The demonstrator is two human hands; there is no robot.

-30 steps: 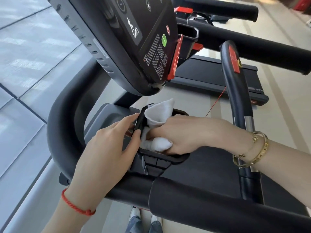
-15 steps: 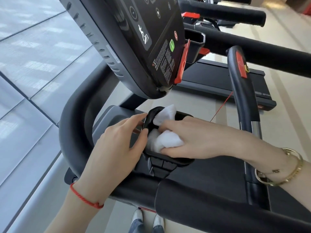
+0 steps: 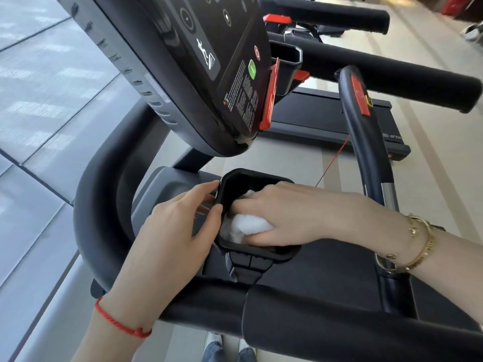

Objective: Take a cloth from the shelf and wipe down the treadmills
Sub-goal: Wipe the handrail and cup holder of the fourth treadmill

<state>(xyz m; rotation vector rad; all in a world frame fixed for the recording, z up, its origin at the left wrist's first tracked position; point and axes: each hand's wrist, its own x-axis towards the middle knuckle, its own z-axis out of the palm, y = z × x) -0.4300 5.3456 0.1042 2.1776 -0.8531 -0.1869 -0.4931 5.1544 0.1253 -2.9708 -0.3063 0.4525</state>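
Note:
A white cloth (image 3: 249, 226) is bunched inside the black square cup holder (image 3: 258, 253) of the treadmill, below the tilted console (image 3: 198, 74). My right hand (image 3: 282, 218) is closed on the cloth and pressed down into the holder, hiding most of it. My left hand (image 3: 180, 226) grips the holder's left rim, thumb on the inside edge and fingers on the outside.
A padded black handrail (image 3: 313, 325) crosses in front of me and a curved grip bar (image 3: 366, 158) with a red tag rises on the right. Another treadmill's deck (image 3: 326, 121) and rails lie beyond. A glass wall is on the left.
My right hand has pushed the cloth deeper into the cup holder, so less white shows above the rim. My left hand has kept its hold on the rim.

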